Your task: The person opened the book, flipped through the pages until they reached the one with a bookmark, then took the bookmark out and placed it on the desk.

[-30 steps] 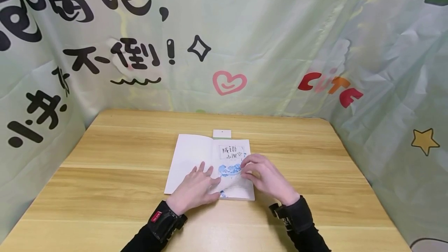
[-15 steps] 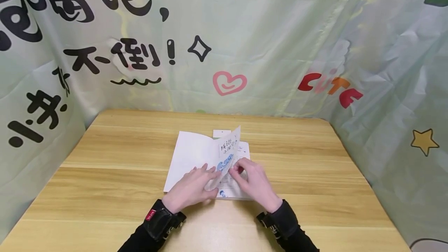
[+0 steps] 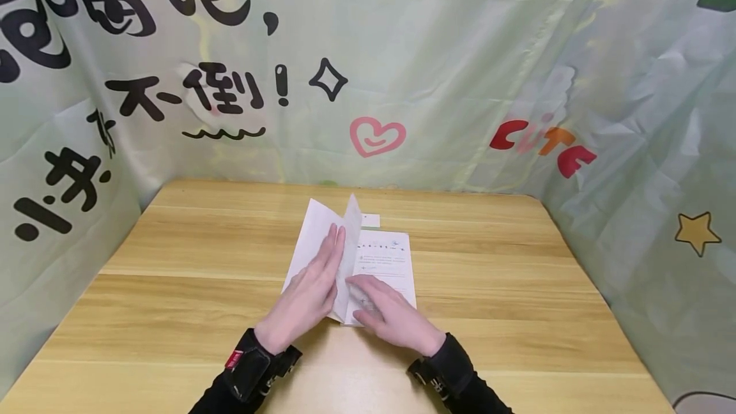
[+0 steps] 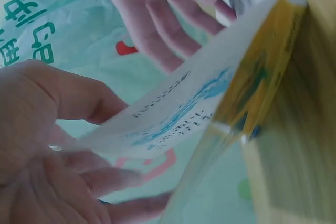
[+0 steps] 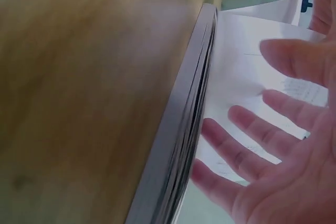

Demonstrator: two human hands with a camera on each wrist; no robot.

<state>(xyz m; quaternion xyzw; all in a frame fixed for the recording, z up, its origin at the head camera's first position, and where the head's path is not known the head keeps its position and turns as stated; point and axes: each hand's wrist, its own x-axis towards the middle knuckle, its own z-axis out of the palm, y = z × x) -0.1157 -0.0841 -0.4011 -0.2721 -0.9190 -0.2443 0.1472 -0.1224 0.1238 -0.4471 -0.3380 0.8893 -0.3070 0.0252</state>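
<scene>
A thin book point(image 3: 384, 260) lies on the table, turned open. Its white front cover point(image 3: 310, 229) leans up at the left, and a loose title page point(image 3: 351, 254) stands nearly upright beside it. My left hand point(image 3: 305, 299) has straight fingers between the cover and the raised page. In the left wrist view, the page's blue print point(image 4: 184, 114) faces the camera close to the thumb and fingers. My right hand point(image 3: 397, 315) spreads its fingers point(image 5: 262, 129) over the right-hand page, near the raised page's base. I cannot tell how firmly it touches the paper.
A small white tab point(image 3: 370, 220) shows behind the book's far edge. The wooden table point(image 3: 489, 260) extends around the book, and a printed cloth backdrop point(image 3: 460, 69) closes off its back and sides.
The title page has lifted off the right side and swung left to upright. My right hand has followed it left, its pinch relaxing. My left hand has risen with the cover, which now tilts up.
</scene>
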